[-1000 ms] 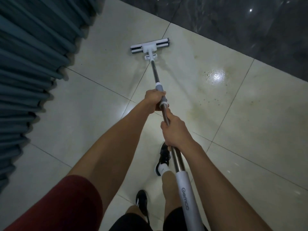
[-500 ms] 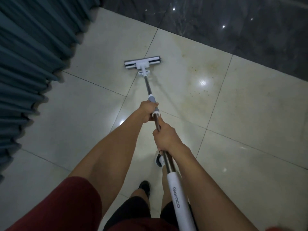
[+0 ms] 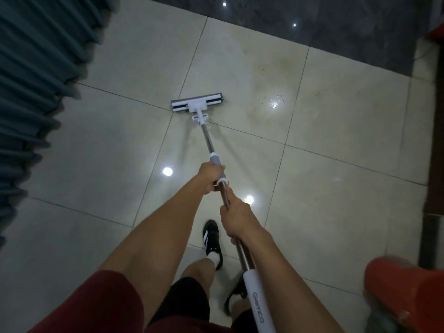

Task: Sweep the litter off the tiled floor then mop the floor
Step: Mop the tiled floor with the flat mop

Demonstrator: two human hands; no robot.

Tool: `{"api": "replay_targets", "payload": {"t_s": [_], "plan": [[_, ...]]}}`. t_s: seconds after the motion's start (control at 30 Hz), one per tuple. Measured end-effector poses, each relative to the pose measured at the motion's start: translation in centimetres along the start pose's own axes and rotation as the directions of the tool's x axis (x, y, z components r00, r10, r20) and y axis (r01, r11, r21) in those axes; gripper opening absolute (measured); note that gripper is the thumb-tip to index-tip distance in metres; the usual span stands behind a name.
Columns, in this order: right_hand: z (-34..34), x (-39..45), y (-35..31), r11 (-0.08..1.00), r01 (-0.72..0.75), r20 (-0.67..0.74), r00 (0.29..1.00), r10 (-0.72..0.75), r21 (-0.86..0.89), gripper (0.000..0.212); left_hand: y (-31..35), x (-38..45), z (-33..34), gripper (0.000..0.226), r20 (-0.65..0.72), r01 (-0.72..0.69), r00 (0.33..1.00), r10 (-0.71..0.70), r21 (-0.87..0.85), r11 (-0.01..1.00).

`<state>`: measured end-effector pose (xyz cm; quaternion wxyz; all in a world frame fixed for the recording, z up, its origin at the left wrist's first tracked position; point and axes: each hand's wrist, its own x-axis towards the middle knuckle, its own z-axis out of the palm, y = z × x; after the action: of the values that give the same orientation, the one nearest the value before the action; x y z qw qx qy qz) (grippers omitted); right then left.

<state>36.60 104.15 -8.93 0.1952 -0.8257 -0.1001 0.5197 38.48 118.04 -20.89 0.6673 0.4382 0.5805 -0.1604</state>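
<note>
A flat white and grey mop head (image 3: 197, 103) rests on the pale tiled floor (image 3: 108, 145) ahead of me. Its metal handle (image 3: 207, 138) runs back toward my body and ends in a white grip sleeve (image 3: 258, 301). My left hand (image 3: 211, 177) is closed around the grey collar of the handle. My right hand (image 3: 236, 218) grips the metal shaft just behind it. A yellowish stained patch with small specks and a wet glint (image 3: 274, 103) lies on the tile to the right of the mop head.
Teal pleated curtains (image 3: 31, 80) hang along the left. Dark polished tiles (image 3: 312, 18) border the far side. A dark wooden edge (image 3: 436, 145) runs down the right, and a blurred orange object (image 3: 406, 294) sits at the lower right. My black shoe (image 3: 211, 239) stands below my hands.
The mop head has been drawn back toward me across the tile, away from the dark border. The view has shifted, bringing the orange object and wooden edge into sight on the right.
</note>
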Motion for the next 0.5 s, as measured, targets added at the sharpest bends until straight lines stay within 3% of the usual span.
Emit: {"api": "replay_targets", "payload": {"t_s": [0.5], "plan": [[10.0,-17.5,20.6,0.994,-0.079,0.016,0.997,0.078,0.077,0.065,-25.2,-10.2,7.6,0.028,0.025,0.041,0.999,-0.042,0.054,0.998]]}}
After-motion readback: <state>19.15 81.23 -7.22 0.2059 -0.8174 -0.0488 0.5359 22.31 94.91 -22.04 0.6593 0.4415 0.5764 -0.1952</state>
